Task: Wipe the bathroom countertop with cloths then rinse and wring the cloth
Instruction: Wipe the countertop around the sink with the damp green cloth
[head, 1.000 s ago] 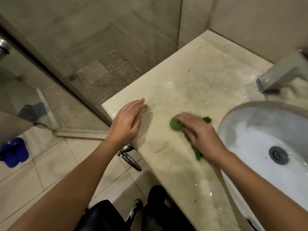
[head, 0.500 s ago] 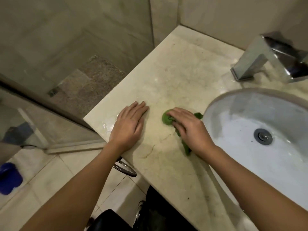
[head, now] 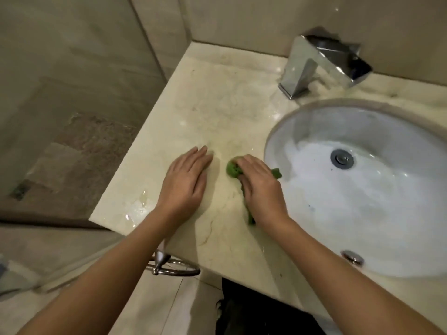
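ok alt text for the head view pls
A person's right hand presses a green cloth on a wet beige countertop beside a white sink. The left hand lies flat next to it; a chrome faucet stands behind.

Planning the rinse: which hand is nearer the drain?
Right. The right hand, pressing the cloth, is beside the sink rim, left of the drain; the left hand rests flat on the counter, farther left.
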